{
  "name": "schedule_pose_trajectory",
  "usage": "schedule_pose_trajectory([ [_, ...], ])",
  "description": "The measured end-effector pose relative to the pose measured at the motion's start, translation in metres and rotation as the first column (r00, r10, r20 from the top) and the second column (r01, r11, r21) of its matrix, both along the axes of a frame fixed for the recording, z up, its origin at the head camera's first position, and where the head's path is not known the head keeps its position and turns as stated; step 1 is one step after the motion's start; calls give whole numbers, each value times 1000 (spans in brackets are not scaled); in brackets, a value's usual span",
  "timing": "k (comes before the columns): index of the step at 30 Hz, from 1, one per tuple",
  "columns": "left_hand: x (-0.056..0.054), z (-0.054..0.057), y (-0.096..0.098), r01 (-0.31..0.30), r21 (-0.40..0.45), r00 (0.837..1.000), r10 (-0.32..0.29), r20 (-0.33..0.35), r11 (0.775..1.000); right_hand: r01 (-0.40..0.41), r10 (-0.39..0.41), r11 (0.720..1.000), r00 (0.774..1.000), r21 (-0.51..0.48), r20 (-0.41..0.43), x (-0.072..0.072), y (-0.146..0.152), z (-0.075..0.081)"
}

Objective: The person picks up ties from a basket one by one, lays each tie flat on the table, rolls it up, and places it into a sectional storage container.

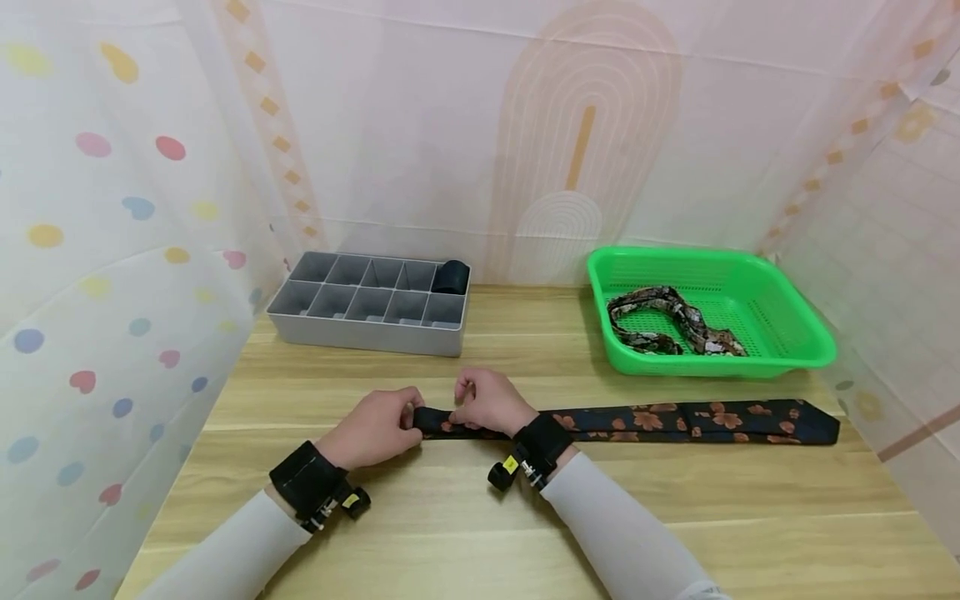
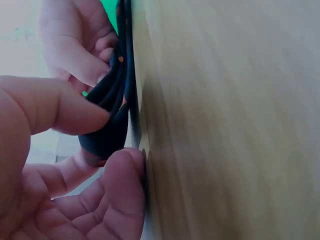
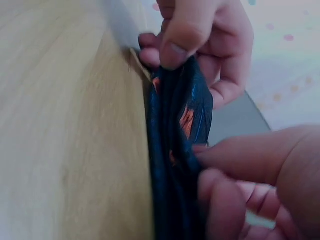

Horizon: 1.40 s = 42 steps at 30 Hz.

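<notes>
A dark necktie (image 1: 645,421) with orange-brown flowers lies lengthwise on the table, its pointed wide end to the right. Its left end is folded over into several layers. My left hand (image 1: 378,427) holds that folded end between thumb and fingers; in the left wrist view the thumb lies across the dark layers (image 2: 107,135). Just to the right, my right hand (image 1: 491,402) pinches the layers with thumb and finger, as the right wrist view shows at the tie's edge (image 3: 187,117). Part of the tie is hidden under the right hand and wrist.
A grey divided box (image 1: 367,337) stands at the back left, with a dark rolled item (image 1: 452,277) in its back right compartment. At the back right, a green plastic basket (image 1: 806,337) holds a brown patterned strip of fabric (image 1: 686,317). Patterned curtains (image 1: 420,125) enclose the table.
</notes>
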<state>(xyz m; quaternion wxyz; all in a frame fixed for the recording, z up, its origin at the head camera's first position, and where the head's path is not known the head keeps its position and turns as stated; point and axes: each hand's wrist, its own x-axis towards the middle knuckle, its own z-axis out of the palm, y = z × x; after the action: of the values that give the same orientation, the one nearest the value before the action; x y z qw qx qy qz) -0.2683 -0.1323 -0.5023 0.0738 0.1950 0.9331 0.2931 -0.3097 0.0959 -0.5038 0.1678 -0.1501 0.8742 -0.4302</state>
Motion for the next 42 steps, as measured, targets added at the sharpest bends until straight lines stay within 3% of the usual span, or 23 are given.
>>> schedule_pose_trajectory([
  [6, -1, -3, 1, -36, 112, 996, 27, 85, 993, 18, -17, 998, 1000, 52, -16, 6, -3, 4],
  [10, -4, -4, 2, -85, 236, 982, 41, 183, 968, 14, -14, 999, 1000, 48, -4, 6, -2, 4],
  [13, -7, -5, 6, -130, 264, 973, 72, 218, 956, -1, 1, 998, 1000, 56, -2, 4, 0, 4],
  [18, -10, -7, 8, -183, 254, 968, 129, 215, 950, -5, 7, 996, 1000, 86, -25, 0, 1, 0],
  [22, -17, -7, 7, -218, 267, 961, 160, 225, 939, 34, -19, 992, 992, 120, -123, 2, -2, -1],
  [26, -27, -3, 10, -230, 260, 964, 183, 193, 938, 62, -38, 991, 980, 118, -197, 4, -5, -1],
  [31, -37, 1, 18, -228, 199, 969, 203, 140, 953, 77, -55, 991, 979, 110, -195, 3, -2, 1],
  [36, -37, 4, 23, -224, 173, 972, 208, 105, 959, 58, -38, 992, 986, 113, -165, 0, 5, 7],
  [39, -33, 6, 23, -219, 199, 974, 203, 96, 955, 39, -25, 994, 991, 100, -130, -1, 7, 8],
  [42, -31, 7, 21, -190, 296, 977, 152, 149, 936, 26, -15, 995, 993, 93, -115, -2, 8, 9],
])
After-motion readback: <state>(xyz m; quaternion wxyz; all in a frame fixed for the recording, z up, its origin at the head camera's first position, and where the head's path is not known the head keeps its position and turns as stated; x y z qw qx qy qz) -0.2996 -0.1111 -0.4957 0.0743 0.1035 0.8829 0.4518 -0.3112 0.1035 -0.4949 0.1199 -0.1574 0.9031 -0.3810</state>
